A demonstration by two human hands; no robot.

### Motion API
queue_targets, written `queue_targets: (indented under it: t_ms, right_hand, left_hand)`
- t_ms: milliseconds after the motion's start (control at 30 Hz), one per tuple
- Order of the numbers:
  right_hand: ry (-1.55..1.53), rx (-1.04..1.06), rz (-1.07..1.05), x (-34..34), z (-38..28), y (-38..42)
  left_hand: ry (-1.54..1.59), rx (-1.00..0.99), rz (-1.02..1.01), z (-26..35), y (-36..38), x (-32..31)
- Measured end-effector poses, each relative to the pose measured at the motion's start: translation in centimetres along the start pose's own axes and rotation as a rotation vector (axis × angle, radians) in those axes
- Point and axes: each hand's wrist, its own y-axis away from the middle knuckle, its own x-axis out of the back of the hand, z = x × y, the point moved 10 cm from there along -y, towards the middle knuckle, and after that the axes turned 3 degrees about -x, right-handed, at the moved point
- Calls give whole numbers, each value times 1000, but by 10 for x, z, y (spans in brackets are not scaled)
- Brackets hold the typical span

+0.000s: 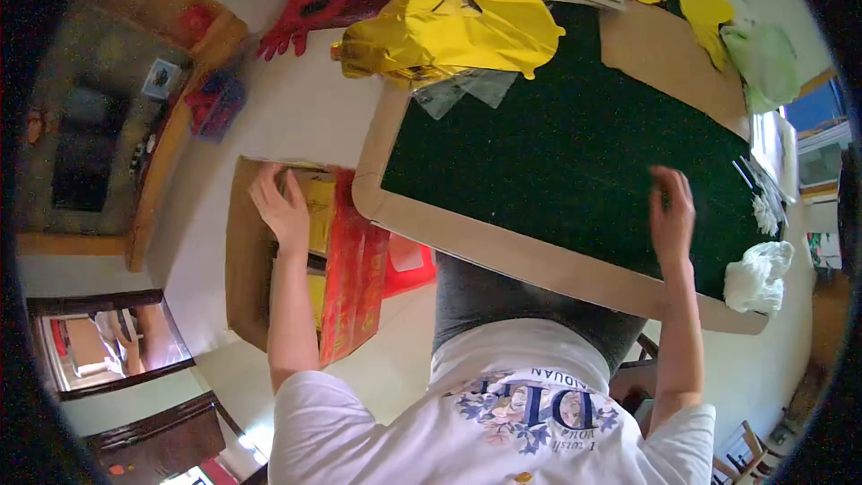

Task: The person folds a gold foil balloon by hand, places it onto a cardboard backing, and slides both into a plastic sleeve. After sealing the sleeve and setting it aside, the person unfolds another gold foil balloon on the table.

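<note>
On my left, my left hand [282, 208] is at the far end of an open cardboard box [247, 260], thumb and fingers apart near its rim. Yellow items [319, 216] lie inside the box, and a red printed flap or wrapping [355, 269] covers its right side. My right hand [672, 216] hovers over the right part of the dark green table top [539, 162], fingers loosely bent and slightly blurred, with nothing visible in them.
A yellow foil balloon [485, 22] and clear plastic bags [462, 92] lie at the table's far left. Cardboard sheets [673, 54] rest at the back. A white plastic bag [757, 277] and thin white sticks [761, 193] sit along the right edge. A red bag [409, 265] is beside the box.
</note>
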Motion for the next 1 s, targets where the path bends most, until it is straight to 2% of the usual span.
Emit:
queue_targets:
  t_ms: [33, 100, 167, 200, 233, 300, 400, 500, 600, 700, 800, 900, 1000]
  right_hand:
    - [-15, 40, -26, -17, -16, -11]
    - [-97, 173, -69, -42, -70, -41]
    - [-115, 305, -78, -75, -106, -68]
    - [-107, 416, -59, -90, -122, -80]
    - [-67, 446, -58, -106, -129, -92]
    - [13, 504, -64, -132, -138, -107]
    - [33, 446, -194, -158, -134, -129]
    - [57, 470, -212, -162, -133, -138]
    - [125, 512, -151, -161, -130, -142]
    - [52, 475, -145, -154, -128, -154]
    - [5, 446, 159, -119, -138, -160]
    - [-38, 587, -28, -127, -152, -144]
    - [44, 605, -96, -158, -147, -137]
  left_hand:
    - [25, 8, 115, 27, -23, 21]
    - [138, -237, 4, 108, -58, 11]
    - [153, -570, 16, 187, -65, -13]
    - [248, -458, -197, 211, -72, -42]
    - [371, -623, -167, 249, -80, -46]
    - [399, -744, -145, 296, -82, -83]
    - [343, -668, -95, 322, -106, -119]
    - [175, -635, -522, 317, -111, -167]
    - [258, -582, -392, 306, -126, -168]
    - [475, -243, -383, 280, -143, -174]
    - [756, 43, -335, 254, -155, -179]
    - [792, 118, -217, 239, -162, -182]
    - [899, 202, -268, 223, -173, -202]
